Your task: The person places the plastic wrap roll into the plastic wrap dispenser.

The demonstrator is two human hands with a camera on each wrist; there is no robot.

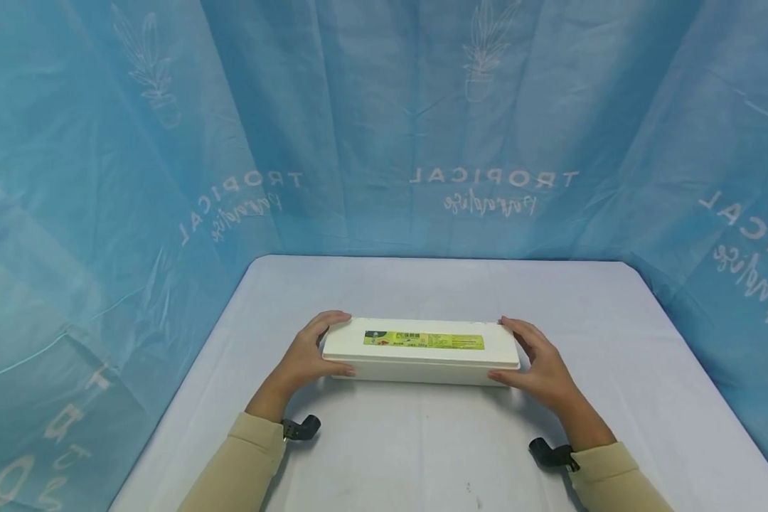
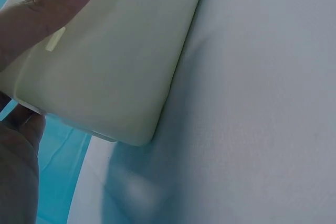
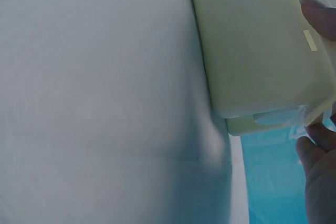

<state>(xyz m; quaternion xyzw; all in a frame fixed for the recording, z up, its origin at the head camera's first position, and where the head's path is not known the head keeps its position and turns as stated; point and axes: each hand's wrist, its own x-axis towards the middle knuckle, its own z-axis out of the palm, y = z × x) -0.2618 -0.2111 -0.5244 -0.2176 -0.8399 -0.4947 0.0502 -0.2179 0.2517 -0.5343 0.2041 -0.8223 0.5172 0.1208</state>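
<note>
A long white cling film box [image 1: 416, 372] lies crosswise over the middle of the table, a yellow-green printed label [image 1: 424, 340] on its lid. My left hand [image 1: 306, 355] grips its left end, thumb along the front face and fingers at the back edge. At the other end my right hand [image 1: 540, 361] holds it the same way. In the left wrist view the thumb presses on the box's side [image 2: 115, 66] near a small pale tab. From the right wrist, the box's rounded end [image 3: 262, 77] shows with fingers behind it. The underside is hidden.
A white cloth covers the table [image 1: 422, 441], whose back corners are rounded. Blue printed curtains [image 1: 384, 128] hang close behind the table and along both sides. Each wrist wears a small black camera [image 1: 302, 428].
</note>
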